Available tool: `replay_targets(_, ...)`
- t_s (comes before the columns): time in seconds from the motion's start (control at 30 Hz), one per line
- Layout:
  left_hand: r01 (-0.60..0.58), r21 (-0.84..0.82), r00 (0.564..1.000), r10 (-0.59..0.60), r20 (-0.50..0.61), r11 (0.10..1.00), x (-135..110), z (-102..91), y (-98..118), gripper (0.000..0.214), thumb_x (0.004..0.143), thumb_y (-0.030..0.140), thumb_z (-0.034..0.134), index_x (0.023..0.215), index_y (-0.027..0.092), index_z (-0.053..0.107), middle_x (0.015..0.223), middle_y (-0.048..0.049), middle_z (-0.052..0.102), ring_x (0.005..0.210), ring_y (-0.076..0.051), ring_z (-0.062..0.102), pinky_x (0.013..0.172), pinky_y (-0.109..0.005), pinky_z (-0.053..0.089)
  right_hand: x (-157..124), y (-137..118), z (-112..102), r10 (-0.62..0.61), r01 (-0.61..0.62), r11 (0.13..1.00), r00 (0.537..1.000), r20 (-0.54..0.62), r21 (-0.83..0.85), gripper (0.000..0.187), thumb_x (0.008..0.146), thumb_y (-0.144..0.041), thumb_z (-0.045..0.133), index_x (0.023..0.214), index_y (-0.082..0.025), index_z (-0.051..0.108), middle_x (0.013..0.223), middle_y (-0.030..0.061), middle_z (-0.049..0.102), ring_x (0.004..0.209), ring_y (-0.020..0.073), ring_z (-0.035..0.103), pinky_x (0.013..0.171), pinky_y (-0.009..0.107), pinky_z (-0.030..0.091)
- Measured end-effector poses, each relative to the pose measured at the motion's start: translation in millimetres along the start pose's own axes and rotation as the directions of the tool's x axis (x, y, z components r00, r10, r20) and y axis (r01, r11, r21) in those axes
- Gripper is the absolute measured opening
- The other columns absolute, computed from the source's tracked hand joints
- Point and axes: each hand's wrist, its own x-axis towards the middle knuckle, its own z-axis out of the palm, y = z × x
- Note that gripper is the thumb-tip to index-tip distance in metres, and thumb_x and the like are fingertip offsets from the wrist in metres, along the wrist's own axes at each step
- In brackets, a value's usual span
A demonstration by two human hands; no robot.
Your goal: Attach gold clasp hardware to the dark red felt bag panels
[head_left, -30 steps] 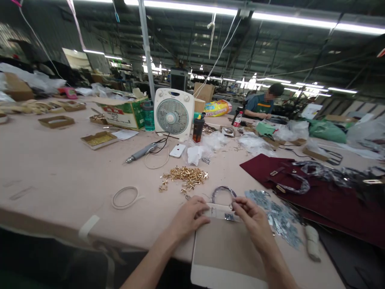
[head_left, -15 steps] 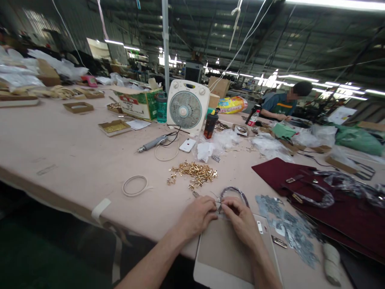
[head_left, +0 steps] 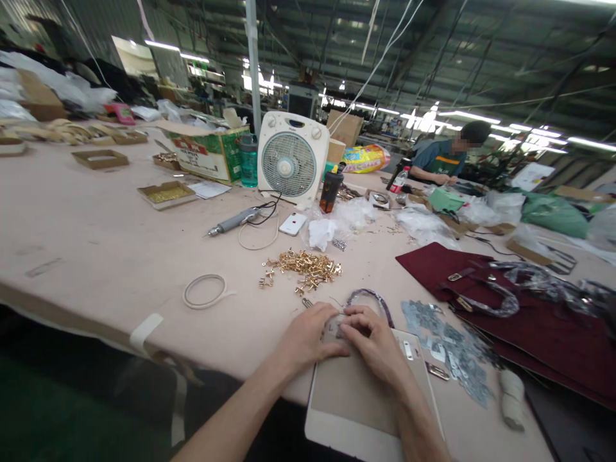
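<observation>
A beige bag panel (head_left: 356, 398) with a pale border lies at the table's front edge, under both my hands. My left hand (head_left: 305, 333) holds its upper left corner, fingers curled at the top edge and thumb stretched across the face. Beside it, my right hand (head_left: 373, 337) pinches thumb and fingertips together near the top edge; what is between them is too small and hidden to name. A dark handle (head_left: 385, 308) in clear wrap arches behind the right hand. A metal fitting (head_left: 408, 350) shows on the panel's upper right. One small metal clasp (head_left: 307, 302) lies just beyond the left hand.
Gold fittings (head_left: 310, 266) are heaped ahead. Grey metal plates (head_left: 452, 350) and a buckle (head_left: 437, 371) lie right, near maroon bag pieces (head_left: 543, 321). Farther back are an electric screwdriver (head_left: 233, 221), a phone (head_left: 292, 224) and a fan (head_left: 291, 163). A co-worker (head_left: 440, 160) sits across.
The view has shifted slightly, so the scene sits a little further left. My left thumb has spread away from its fingers; my right hand still pinches at the panel's top edge.
</observation>
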Motion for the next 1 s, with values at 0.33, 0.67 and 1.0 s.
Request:
replay_targets(0.33, -0.006, -0.026, 1.000, 0.005, -0.017, 1.000, -1, 1.0, -2, 0.067, 0.068, 0.041, 0.095, 0.127, 0.027, 0.068, 0.130, -0.0044, 0.068, 0.112, -0.024, 0.067, 0.095, -0.035, 0.054, 0, 4, 16, -0.083, 0.056, 0.976, 0.990, -0.117, -0.211, 0.010, 0.090, -0.026, 0.068, 0.084, -0.025, 0.076, 0.117, 0.0086, 0.070, 0.115, 0.0305, 0.063, 0.104, 0.048, 0.046)
replay_targets(0.67, -0.024, 0.042, 1.000, 0.024, -0.004, 0.999, 1, 2.6, 3, 0.052, 0.078, 0.026, 0.083, 0.127, 0.027, 0.066, 0.130, -0.0040, 0.070, 0.112, -0.023, 0.068, 0.094, -0.033, 0.058, -15, -6, 22, -0.275, 0.214, 0.929, 0.945, -0.175, -0.301, 0.018, 0.093, -0.015, 0.063, 0.103, -0.026, 0.073, 0.115, 0.0077, 0.070, 0.114, 0.0282, 0.062, 0.102, 0.046, 0.050)
replay_targets(1.0, -0.090, 0.223, 0.995, 0.096, -0.018, 0.971, 6, 4.2, -19, 0.057, 0.091, 0.050, 0.071, 0.143, 0.031, 0.056, 0.151, -0.0068, 0.056, 0.105, -0.026, 0.071, 0.087, -0.042, 0.064, -63, 6, -54, -0.255, 0.156, 0.967, 0.669, -0.698, -0.204, 0.022, 0.101, -0.030, 0.058, 0.120, -0.025, 0.070, 0.123, 0.0099, 0.069, 0.116, 0.0255, 0.064, 0.101, 0.042, 0.052)
